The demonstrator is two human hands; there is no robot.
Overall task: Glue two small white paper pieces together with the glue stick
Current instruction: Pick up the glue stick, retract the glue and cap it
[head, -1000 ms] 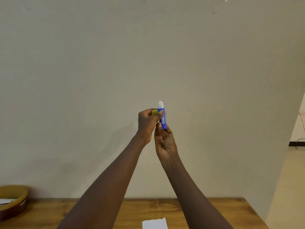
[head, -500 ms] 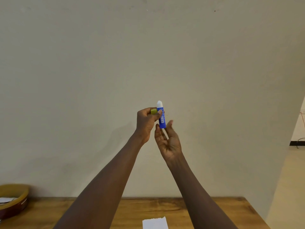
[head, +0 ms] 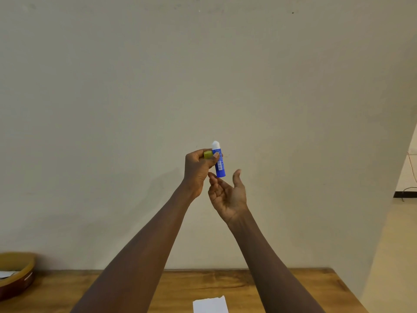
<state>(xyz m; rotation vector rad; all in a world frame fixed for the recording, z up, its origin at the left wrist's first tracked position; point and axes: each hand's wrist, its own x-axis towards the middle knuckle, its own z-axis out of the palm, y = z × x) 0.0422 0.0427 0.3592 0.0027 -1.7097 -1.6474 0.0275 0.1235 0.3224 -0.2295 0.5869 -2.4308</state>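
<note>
A blue glue stick [head: 219, 166] with its white glue tip exposed stands upright, raised high in front of the wall. My left hand [head: 198, 171] grips its upper part and also holds the yellow-green cap [head: 207, 154] between its fingers. Just below and right of the stick, my right hand [head: 228, 194] is palm up with fingers spread, not touching it. A small white paper piece [head: 211, 304] lies on the wooden table [head: 259, 288] at the bottom edge of the view. A second piece is not visible.
A round brown and yellow bowl [head: 19, 275] with something white inside sits at the table's far left. A plain wall stands right behind the table. The table's right edge drops to a pale floor [head: 392, 256].
My right hand has let go of the glue stick's base, opened and dropped a little to the right. The left hand keeps the stick and cap.
</note>
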